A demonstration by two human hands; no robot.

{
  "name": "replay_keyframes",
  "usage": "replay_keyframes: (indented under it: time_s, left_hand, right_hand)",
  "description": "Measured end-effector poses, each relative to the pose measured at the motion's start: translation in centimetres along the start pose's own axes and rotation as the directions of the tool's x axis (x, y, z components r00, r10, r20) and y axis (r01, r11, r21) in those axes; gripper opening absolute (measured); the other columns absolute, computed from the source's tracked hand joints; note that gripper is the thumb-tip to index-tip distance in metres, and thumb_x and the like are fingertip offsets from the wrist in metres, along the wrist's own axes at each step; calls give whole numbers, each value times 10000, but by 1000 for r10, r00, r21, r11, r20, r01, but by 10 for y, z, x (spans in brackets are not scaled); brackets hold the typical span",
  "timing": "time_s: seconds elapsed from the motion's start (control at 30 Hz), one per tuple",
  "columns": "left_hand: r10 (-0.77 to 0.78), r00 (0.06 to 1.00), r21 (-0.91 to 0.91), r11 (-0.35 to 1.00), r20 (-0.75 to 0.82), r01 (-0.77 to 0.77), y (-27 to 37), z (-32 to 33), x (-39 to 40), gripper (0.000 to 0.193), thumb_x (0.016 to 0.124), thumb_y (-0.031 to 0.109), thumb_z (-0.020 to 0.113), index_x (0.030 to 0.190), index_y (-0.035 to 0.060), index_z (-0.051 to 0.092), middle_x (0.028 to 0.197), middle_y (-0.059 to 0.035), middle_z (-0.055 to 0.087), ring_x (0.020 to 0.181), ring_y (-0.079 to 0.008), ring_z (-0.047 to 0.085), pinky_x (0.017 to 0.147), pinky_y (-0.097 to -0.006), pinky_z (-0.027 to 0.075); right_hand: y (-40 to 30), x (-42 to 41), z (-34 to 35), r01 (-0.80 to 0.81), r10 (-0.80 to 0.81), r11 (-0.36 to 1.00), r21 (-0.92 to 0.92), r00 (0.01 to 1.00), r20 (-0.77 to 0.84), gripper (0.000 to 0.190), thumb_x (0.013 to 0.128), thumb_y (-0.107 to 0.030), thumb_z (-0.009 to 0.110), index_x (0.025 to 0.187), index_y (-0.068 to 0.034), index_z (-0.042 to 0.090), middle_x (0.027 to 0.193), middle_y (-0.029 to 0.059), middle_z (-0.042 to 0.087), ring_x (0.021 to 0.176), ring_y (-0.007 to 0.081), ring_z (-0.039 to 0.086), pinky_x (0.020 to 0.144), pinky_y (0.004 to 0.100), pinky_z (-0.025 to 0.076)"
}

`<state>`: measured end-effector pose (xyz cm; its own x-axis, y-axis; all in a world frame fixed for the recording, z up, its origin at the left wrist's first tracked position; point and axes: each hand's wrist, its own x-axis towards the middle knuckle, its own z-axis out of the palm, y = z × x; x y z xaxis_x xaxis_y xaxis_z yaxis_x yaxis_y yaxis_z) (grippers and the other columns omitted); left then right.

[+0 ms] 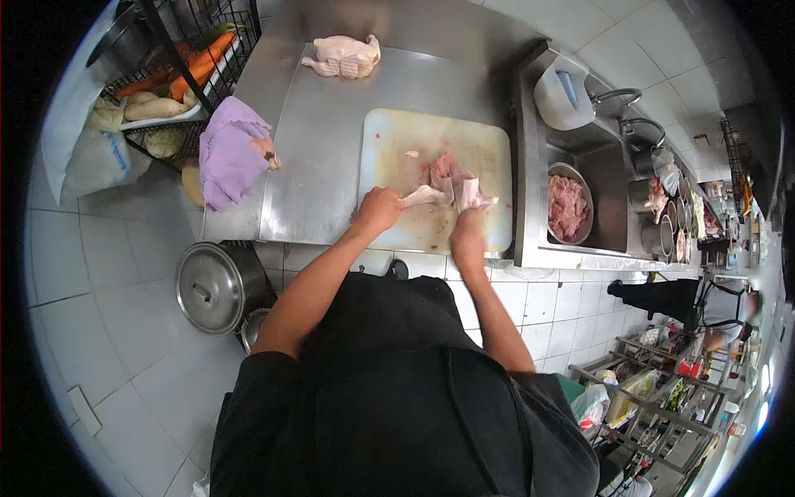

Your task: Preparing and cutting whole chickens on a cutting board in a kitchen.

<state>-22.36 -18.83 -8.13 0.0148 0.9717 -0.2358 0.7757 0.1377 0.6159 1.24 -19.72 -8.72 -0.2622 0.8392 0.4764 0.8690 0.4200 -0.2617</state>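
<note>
Raw chicken pieces [452,177] lie joined together on a stained white cutting board [382,146]. My left hand [379,210] grips the end of a chicken leg [423,196] at the board's left side. Blurred by motion, my right hand [469,239] is curled at the near edge of the meat, below a pale, flat-looking shape; whether that is a blade or skin, and what the fingers hold, I cannot tell. A small scrap of chicken [411,153] rests apart on the board. Farther back on the steel counter [317,149] sits a whole plucked chicken [345,57].
Right of the board is a steel sink [608,180] holding a metal bowl of raw meat [568,208]. A purple cloth [230,155] lies at the counter's left end, near a wire rack of vegetables [202,65]. A lidded pot [211,289] stands lower left. Another person [714,301] stands far right.
</note>
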Motion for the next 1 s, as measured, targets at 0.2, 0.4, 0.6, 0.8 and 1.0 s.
replay_keyframes:
  time_s: [0.2,0.4,0.6,0.8,1.0]
  left_hand:
    - [-44,999,7,999,21,44,-26,4,-22,260,872,255,593,813,32,713,828,-228,670,883,-401,650,785,-494,522]
    - [-100,995,-94,990,27,102,-30,-4,-22,265,837,280,630,839,28,709,821,-224,659,802,-404,645,756,-482,506]
    - [-123,992,-122,985,10,123,-33,-5,-23,267,832,292,645,897,46,727,851,-208,675,826,-382,655,780,-448,511]
    - [-93,995,-118,989,-36,89,-33,-11,-20,255,837,272,625,810,37,720,817,-206,674,842,-383,655,770,-468,514]
    - [-144,989,-173,975,-33,137,-44,-9,-31,289,816,296,687,866,14,729,774,-203,681,744,-330,682,719,-417,520]
  right_hand:
    - [-23,4,-19,-495,365,867,60,712,599,275,923,-203,556,1028,32,458,860,338,617,845,522,592,742,564,460]
    - [-18,22,-8,-500,350,849,173,776,524,246,921,-201,548,1014,14,473,864,312,623,833,509,590,738,565,453]
    - [-90,101,-110,-410,426,774,482,901,81,191,960,-142,525,1004,31,457,760,254,620,644,457,581,592,470,457]
    - [-49,16,-39,-300,294,929,219,954,56,193,920,-113,539,989,34,435,704,268,600,696,515,588,658,521,486]
    - [-36,-10,-23,-530,393,837,135,755,526,243,946,-196,549,966,18,435,800,294,635,764,497,608,648,543,471]
